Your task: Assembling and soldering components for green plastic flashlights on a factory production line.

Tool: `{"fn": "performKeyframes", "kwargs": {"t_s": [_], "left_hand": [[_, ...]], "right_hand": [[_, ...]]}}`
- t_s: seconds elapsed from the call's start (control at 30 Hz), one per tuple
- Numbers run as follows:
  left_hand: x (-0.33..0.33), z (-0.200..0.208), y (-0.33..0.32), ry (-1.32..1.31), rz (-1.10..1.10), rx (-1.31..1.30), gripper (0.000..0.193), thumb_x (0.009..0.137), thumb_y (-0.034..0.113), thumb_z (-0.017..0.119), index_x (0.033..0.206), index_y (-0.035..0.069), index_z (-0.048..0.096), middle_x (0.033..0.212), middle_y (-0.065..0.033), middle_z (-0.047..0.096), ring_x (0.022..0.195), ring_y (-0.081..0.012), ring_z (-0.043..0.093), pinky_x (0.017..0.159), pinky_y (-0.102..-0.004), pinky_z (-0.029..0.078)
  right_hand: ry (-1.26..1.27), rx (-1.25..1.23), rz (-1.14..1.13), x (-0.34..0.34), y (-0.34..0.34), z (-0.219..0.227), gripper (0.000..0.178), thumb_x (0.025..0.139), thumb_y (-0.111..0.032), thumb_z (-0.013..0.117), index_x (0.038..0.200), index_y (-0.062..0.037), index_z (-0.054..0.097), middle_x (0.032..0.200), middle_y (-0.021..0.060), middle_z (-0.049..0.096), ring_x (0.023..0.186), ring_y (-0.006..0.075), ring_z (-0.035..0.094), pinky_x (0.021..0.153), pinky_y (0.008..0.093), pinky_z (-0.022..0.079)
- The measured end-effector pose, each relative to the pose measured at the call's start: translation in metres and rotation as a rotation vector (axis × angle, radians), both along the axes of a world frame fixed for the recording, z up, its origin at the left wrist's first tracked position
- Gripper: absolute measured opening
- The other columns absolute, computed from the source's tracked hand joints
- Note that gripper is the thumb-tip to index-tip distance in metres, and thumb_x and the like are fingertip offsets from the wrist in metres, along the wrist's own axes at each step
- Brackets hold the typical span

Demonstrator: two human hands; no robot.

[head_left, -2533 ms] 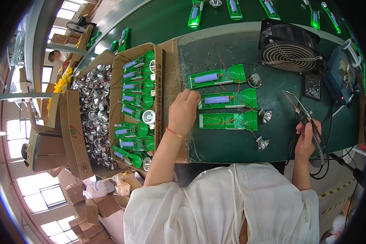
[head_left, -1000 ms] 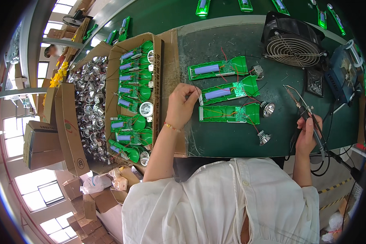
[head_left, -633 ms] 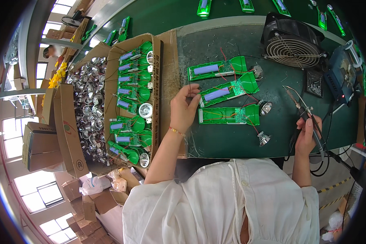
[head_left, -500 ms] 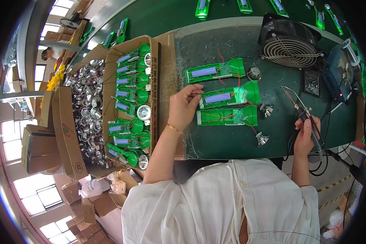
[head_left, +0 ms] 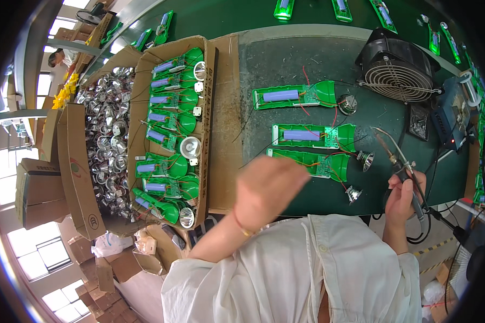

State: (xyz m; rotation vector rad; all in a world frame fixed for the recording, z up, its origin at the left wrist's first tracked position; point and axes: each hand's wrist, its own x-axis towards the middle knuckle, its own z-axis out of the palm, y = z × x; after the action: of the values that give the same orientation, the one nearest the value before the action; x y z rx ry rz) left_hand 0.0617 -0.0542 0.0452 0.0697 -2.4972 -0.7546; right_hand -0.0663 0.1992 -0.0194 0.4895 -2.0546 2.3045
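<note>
My left hand (head_left: 272, 185), smeared by motion, hovers at the near left of the lowest green flashlight housing (head_left: 337, 168); its fingers cannot be made out. That housing shows wires and a circuit board, and no battery is visible in it. Beyond it lie a middle housing (head_left: 347, 134) and a far housing (head_left: 323, 89), each with a purple cylindrical battery. Wires run from the housings to silver lamp reflectors (head_left: 353, 195). On the right, my right hand (head_left: 401, 196) is closed around a soldering iron (head_left: 407, 180), its tip pointing up and left, off the housings.
A cardboard box (head_left: 213, 102) of assembled green housings stands left, beside a box heaped with silver reflectors (head_left: 110, 140). At the back right are a black fan (head_left: 399, 78), a small dark tray (head_left: 418, 121) and a blue soldering station (head_left: 451, 116). More housings (head_left: 385, 16) lie along the far side.
My left hand has left the middle housing's end and come nearer and to the right. The middle housing lies straighter; the lowest one is now tilted. The right hand keeps the soldering iron.
</note>
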Motion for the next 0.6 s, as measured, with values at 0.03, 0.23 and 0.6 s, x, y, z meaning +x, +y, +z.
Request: {"fn": "performKeyframes", "kwargs": {"t_s": [0.03,0.23,0.6], "left_hand": [[0.0,-0.006,0.008,-0.037,-0.06,-0.023,0.014,0.067,0.005,0.07,0.08,0.005,0.064,0.079,-0.0045,0.06,0.066,-0.0213,0.057,0.056,-0.0311,0.046],[-0.024,-0.032,-0.015,-0.113,0.186,-0.134,0.018,0.071,0.003,0.068,0.089,0.004,0.066,0.077,-0.0063,0.056,0.066,-0.0229,0.052,0.057,-0.0327,0.044],[-0.063,-0.05,0.003,-0.032,0.0,0.173,0.012,0.066,0.004,0.07,0.077,0.006,0.067,0.078,-0.0035,0.054,0.07,-0.0208,0.051,0.059,-0.0308,0.043]], "right_hand": [[0.035,0.003,0.035,0.001,-0.003,0.001,0.025,0.086,-0.02,0.05,0.097,0.0021,0.046,0.069,0.0121,0.054,0.06,0.0142,0.051,0.052,0.023,0.04],[0.139,0.176,0.274,0.012,-0.024,0.011,0.021,0.081,-0.011,0.06,0.092,0.0005,0.047,0.073,0.012,0.062,0.065,0.0154,0.054,0.06,0.0271,0.046],[-0.01,0.169,0.273,0.014,-0.023,0.012,0.019,0.078,-0.006,0.064,0.089,0.0004,0.051,0.074,0.0112,0.063,0.067,0.0139,0.057,0.056,0.0252,0.046]]}}
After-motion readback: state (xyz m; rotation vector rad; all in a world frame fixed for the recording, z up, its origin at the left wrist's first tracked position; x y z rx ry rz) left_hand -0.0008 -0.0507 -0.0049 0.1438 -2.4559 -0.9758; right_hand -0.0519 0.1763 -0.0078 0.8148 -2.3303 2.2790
